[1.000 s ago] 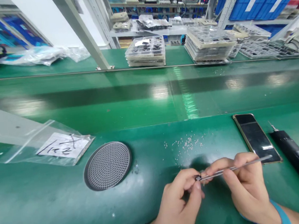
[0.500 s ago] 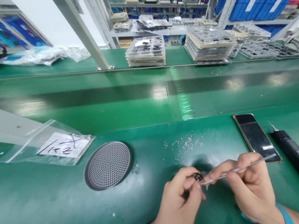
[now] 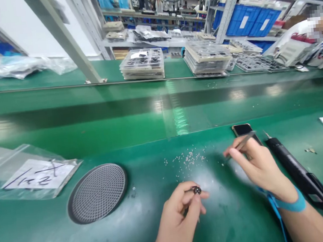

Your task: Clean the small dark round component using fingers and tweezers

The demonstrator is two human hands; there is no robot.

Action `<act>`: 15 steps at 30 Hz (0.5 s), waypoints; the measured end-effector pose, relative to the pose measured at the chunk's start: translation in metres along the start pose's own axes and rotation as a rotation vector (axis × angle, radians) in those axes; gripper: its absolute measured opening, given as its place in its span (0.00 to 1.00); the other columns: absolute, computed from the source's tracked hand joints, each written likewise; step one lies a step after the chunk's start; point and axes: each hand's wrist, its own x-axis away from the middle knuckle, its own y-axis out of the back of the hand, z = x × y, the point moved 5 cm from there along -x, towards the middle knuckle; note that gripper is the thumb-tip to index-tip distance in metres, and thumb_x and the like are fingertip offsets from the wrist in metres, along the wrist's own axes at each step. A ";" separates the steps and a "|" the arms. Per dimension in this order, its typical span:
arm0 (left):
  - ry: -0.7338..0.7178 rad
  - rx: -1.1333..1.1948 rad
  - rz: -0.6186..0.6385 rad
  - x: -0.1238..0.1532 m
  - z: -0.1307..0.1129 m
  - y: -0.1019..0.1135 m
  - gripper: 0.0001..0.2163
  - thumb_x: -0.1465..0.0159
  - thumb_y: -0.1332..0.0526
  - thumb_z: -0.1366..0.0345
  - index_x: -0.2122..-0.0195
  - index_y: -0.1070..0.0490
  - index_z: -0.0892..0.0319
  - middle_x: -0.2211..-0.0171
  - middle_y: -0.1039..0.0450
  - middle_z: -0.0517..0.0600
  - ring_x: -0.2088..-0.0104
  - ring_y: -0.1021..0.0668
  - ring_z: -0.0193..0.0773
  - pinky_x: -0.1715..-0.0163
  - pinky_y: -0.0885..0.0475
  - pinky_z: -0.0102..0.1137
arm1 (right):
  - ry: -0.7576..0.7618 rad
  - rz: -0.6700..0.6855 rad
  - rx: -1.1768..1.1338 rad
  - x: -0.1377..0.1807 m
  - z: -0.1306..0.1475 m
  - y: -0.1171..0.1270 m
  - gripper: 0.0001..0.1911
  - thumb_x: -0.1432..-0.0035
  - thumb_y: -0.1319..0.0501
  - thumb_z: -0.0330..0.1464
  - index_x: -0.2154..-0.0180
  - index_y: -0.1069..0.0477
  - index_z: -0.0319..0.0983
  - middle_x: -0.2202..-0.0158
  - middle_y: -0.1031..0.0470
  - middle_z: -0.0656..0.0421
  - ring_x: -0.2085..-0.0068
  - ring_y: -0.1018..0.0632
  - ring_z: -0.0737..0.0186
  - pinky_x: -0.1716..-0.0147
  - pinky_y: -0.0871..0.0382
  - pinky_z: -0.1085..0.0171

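Note:
My left hand [image 3: 178, 217] pinches a small dark round part [image 3: 196, 190] between thumb and fingertips, low in the middle of the view. To its right, my right hand [image 3: 257, 167] grips thin metal tweezers [image 3: 241, 144]. Their tip points down at the green bench near a scatter of tiny pale screws [image 3: 189, 158]. A blue wrist strap [image 3: 291, 204] circles my right wrist. The two hands are well apart.
A round grey mesh disc [image 3: 97, 192] lies left of my hands, beside a labelled clear bag [image 3: 33, 173]. A phone [image 3: 243, 129] and a black electric screwdriver [image 3: 296, 169] lie to the right. Stacked part trays [image 3: 143, 64] sit beyond the green conveyor [image 3: 160, 109]. A person sits far right.
My right hand has pulled the tweezers away from the dark part, up and right toward the screws. The left hand stays put. The camera has swung right.

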 end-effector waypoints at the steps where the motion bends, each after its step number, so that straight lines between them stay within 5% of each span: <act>1: -0.002 -0.003 0.004 0.000 0.000 0.000 0.19 0.28 0.40 0.48 0.53 0.34 0.60 0.59 0.22 0.58 0.68 0.23 0.36 0.70 0.29 0.24 | 0.034 -0.099 -0.043 -0.001 0.000 0.005 0.04 0.23 0.42 0.35 0.55 0.32 0.43 0.60 0.23 0.57 0.61 0.19 0.54 0.65 0.24 0.60; 6: -0.042 -0.013 -0.004 -0.002 0.003 0.001 0.18 0.27 0.40 0.48 0.52 0.33 0.60 0.59 0.21 0.58 0.69 0.22 0.37 0.71 0.29 0.25 | 0.071 -0.076 0.109 -0.007 -0.003 -0.005 0.06 0.23 0.42 0.35 0.54 0.27 0.43 0.55 0.21 0.58 0.58 0.18 0.56 0.61 0.24 0.61; 15: -0.104 -0.045 -0.005 -0.003 0.008 0.002 0.19 0.26 0.41 0.46 0.52 0.33 0.59 0.59 0.21 0.56 0.70 0.23 0.37 0.72 0.30 0.28 | -0.041 -0.275 0.173 -0.014 -0.028 0.003 0.15 0.23 0.44 0.44 0.55 0.26 0.41 0.56 0.20 0.54 0.60 0.17 0.52 0.62 0.23 0.59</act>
